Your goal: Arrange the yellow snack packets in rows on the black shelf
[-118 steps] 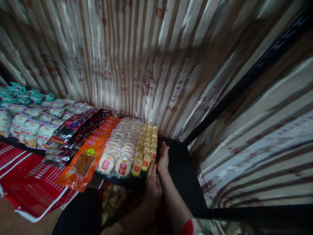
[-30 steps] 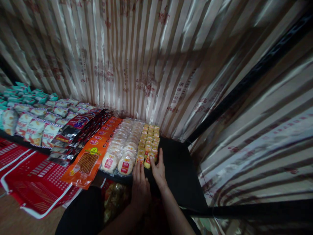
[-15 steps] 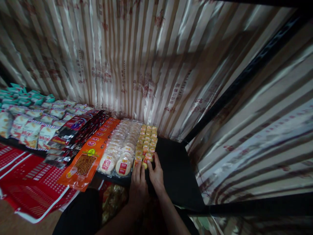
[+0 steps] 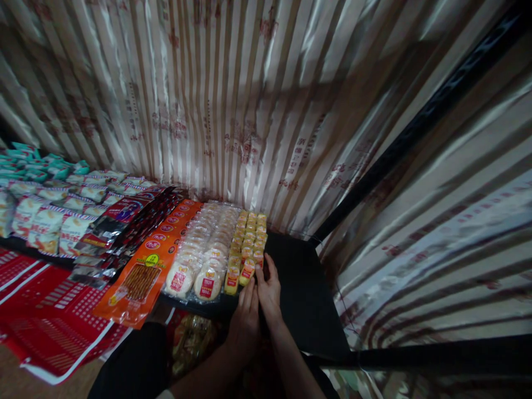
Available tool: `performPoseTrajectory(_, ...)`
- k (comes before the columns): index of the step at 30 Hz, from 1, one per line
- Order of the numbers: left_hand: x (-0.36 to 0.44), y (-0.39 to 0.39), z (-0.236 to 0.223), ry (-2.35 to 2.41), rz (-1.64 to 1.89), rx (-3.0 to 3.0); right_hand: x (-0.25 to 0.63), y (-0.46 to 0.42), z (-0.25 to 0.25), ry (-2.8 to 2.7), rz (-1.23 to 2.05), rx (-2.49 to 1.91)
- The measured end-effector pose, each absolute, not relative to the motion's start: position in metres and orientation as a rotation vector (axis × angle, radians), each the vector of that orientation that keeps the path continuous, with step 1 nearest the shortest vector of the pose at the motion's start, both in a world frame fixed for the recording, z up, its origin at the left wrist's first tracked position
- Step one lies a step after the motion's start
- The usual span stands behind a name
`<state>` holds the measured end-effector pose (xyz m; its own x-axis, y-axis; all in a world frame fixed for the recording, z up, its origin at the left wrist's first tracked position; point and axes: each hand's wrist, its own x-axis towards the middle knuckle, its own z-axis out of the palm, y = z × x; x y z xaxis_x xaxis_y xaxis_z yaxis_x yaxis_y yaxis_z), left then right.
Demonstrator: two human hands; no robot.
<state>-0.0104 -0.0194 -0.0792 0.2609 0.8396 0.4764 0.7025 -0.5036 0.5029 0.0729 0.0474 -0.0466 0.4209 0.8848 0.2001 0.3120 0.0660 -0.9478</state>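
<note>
Rows of small yellow snack packets (image 4: 247,241) lie on a black shelf (image 4: 305,288), next to rows of round white cakes in clear wrap (image 4: 206,249). My left hand (image 4: 245,318) lies flat with fingers stretched out, just below the front yellow packets. My right hand (image 4: 269,287) is beside it, fingers extended, fingertips touching the right edge of the front yellow packets. Neither hand grips anything.
Orange snack packs (image 4: 149,266), dark packs (image 4: 124,221) and white and teal bags (image 4: 45,213) fill the shelf to the left. Red printed sheets (image 4: 45,310) hang below. Striped shiny fabric (image 4: 233,100) walls the back and right. A black frame bar (image 4: 415,360) runs at the lower right.
My hands have slid slightly back and right from the front yellow packets. The left hand now lies below them instead of touching them. The packets look straighter in line.
</note>
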Motion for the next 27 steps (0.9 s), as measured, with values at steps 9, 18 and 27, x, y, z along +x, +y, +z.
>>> performPoseTrajectory(9, -0.006, -0.015, -0.087, 1.552, 1.185, 2.330, 0.070, 0.043, -0.042, -1.219, 0.376, -1.567)
performPoseTrajectory(18, -0.006, -0.016, -0.090, 1.571, 1.180, 2.346, 0.071, 0.042, -0.046, -1.288, 0.308, -1.542)
performPoseTrajectory(27, -0.011, -0.014, -0.079, 1.517, 1.228, 2.365, 0.068, 0.036, -0.037, -1.351, 0.298, -1.506)
